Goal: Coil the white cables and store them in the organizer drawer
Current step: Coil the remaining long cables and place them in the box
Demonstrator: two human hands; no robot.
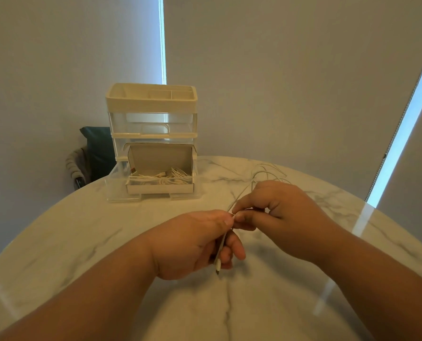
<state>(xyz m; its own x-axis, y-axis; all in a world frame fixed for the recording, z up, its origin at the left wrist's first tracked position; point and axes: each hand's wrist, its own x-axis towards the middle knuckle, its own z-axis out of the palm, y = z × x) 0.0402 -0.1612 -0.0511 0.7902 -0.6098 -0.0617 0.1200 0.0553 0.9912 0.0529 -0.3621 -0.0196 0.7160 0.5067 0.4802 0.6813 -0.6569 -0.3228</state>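
A white cable (264, 171) trails loose across the marble table (106, 237) behind my hands. My left hand (195, 244) grips its near end, and the plug tip sticks out below my fingers. My right hand (276, 212) pinches the same cable just above the left thumb. The clear organizer (152, 119) stands at the table's far left. Its bottom drawer (116, 190) is pulled out and holds an open cardboard box (160, 188) with several coiled white cables (170, 178) inside.
A dark chair back (99, 151) with a grey cloth over it stands behind the table at the left. Window blinds fill the background. The round table's edge curves close by on both sides.
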